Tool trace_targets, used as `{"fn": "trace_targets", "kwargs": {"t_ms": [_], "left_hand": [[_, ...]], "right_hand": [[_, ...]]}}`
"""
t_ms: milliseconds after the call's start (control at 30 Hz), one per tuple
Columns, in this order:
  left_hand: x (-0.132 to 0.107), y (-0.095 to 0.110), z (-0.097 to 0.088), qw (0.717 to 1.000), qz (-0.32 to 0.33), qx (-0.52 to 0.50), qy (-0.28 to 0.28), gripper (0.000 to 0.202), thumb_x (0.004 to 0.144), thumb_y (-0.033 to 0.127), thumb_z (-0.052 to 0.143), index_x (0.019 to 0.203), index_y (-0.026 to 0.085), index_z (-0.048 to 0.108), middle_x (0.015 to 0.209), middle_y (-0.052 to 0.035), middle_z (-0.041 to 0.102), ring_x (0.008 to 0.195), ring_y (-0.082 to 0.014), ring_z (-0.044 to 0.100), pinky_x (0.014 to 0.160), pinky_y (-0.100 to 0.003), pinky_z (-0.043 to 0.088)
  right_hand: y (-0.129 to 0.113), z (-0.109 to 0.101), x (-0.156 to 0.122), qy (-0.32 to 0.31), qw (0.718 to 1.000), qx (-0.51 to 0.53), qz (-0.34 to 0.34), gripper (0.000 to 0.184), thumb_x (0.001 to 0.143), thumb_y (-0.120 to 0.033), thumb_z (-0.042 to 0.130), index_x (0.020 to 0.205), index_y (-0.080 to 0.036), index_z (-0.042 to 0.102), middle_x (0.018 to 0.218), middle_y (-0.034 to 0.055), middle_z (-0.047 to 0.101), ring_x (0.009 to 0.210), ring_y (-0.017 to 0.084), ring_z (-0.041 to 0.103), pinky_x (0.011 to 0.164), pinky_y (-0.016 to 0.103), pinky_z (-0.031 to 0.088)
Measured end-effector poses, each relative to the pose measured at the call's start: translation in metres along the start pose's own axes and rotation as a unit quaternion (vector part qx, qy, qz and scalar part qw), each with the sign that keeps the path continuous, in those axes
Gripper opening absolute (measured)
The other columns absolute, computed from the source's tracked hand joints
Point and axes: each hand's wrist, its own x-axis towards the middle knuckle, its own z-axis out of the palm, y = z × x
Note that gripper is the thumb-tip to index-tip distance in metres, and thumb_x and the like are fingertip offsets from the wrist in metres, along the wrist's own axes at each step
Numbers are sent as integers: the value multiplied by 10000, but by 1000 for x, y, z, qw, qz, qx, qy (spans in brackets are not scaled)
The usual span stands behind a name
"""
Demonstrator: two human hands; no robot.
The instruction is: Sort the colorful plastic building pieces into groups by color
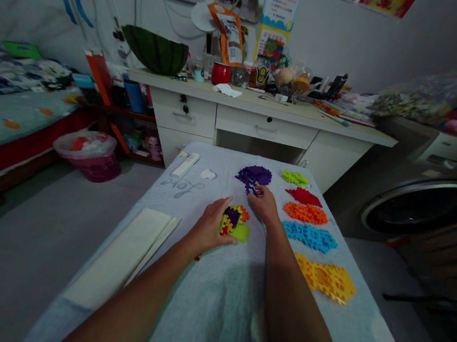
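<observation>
Tiles [235,223], joined, held in left hand [209,226] grip; right hand [265,203] seemingly pinching purple pile [255,175]; a tug could scatter it.

The clump of snap-together plastic pieces [234,221] is a mix of yellow, purple, orange and lime green, all locked into one chunky lump, sitting on the tabletop [218,300] right in the left fingers [221,207]. The purple pile [255,175] is loose, heaped low, touching the right fingers [257,191].
</observation>
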Motion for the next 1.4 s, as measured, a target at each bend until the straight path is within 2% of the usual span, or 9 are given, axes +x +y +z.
{"fn": "trace_targets", "kwargs": {"t_ms": [100,167,333,533,800,967,1167,1300,1400], "left_hand": [[-6,2,-21,995,-37,84,-47,1230,464,493,880,1504,246,273,1572,-168,241,1431,-394,245,1144,-535,262],[-11,3,-38,983,-75,125,-116,1254,416,507,881,1501,281,293,1597,-147,185,1434,-420,221,1127,-534,288],[-20,8,-63,949,-150,171,-217,1302,396,397,865,1529,282,234,1503,-136,346,1312,-387,436,1029,-434,426],[-24,15,-63,944,-174,184,-211,1201,479,282,790,1532,317,213,1437,-135,427,1047,-330,647,836,-372,509],[-25,13,-59,958,-159,146,-191,1157,481,201,696,1532,315,227,1370,-119,485,849,-253,685,682,-303,498],[-21,13,-58,962,-155,123,-187,1129,511,227,698,1531,307,220,1340,-97,485,897,-251,670,680,-295,502],[-11,5,-53,988,-122,45,-87,967,579,290,746,1464,239,358,1306,-95,481,1033,-255,626,859,-343,521],[-2,-7,-34,988,-117,-94,24,713,671,356,741,1329,230,500,1263,-81,499,733,-136,635,705,-321,559],[3,-15,-20,978,-99,-132,128,471,745,358,689,1178,205,588,1215,-66,535,719,-115,629,690,-298,557]], "right_hand": [[-1,1,-2,-7,1000,-12,-6,386,710,-349,630,1055,-178,633,967,51,644,825,182,586,790,307,468],[-1,2,-3,-8,1000,-17,-8,390,711,-340,629,1064,-174,634,979,56,645,833,181,587,800,307,467],[2,4,-2,-13,999,-36,-9,379,714,-337,636,1055,-171,642,984,62,650,869,184,588,817,302,460],[4,4,-3,-17,999,-36,-16,369,711,-343,643,1044,-182,638,970,49,655,847,176,585,801,299,463],[2,2,-4,-23,999,-41,-24,339,711,-332,638,1016,-182,640,967,48,658,849,175,582,802,296,456],[2,1,-3,-34,998,-50,-32,323,712,-330,633,997,-177,639,941,38,650,824,169,571,785,289,449],[4,2,-2,-35,997,-52,-37,335,713,-336,635,1009,-178,639,926,31,646,803,162,559,759,279,447],[5,3,-2,-30,997,-57,-39,332,713,-340,635,1005,-183,643,939,35,652,828,171,569,780,288,452],[5,3,-2,-35,997,-52,-40,339,714,-339,633,1011,-175,645,954,45,654,840,177,580,778,290,456]]}}
